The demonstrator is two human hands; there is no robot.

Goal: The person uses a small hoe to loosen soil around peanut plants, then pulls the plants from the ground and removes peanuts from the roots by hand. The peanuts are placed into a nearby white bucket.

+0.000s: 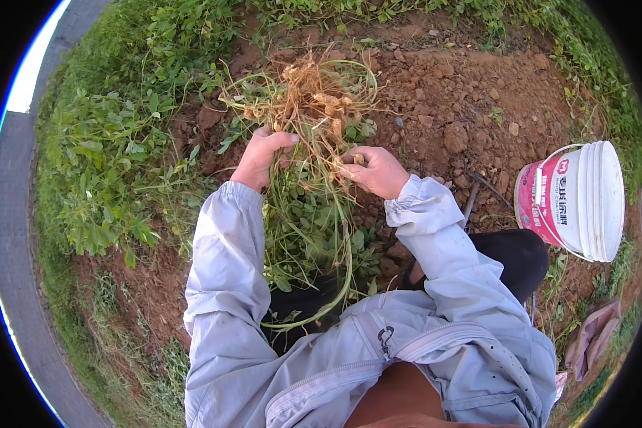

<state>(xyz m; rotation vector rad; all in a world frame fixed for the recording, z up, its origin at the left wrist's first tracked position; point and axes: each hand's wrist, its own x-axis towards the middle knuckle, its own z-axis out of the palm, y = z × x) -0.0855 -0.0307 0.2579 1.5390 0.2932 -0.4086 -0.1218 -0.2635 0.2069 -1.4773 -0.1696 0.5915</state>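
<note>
An uprooted peanut plant (305,88) is held in front of me, its tangled brown roots and pale pods uppermost. My left hand (263,156) grips its green stems from the left, just below the root mass. The leafy stems (305,230) hang down from there towards my lap. On the right side of the plant, my right hand (377,171) has its thumb and fingers closed around a peanut pod (358,159) near the lower roots. Several more pods (329,101) cluster among the roots above my hands.
A white and pink plastic paint bucket (594,198) with a wire handle lies to the right. Beside my right knee is a partly hidden tool with a rod-like handle (472,198). Loose reddish soil (460,101) spreads ahead. Green plants (112,160) grow at left; a pinkish cloth (591,339) lies lower right.
</note>
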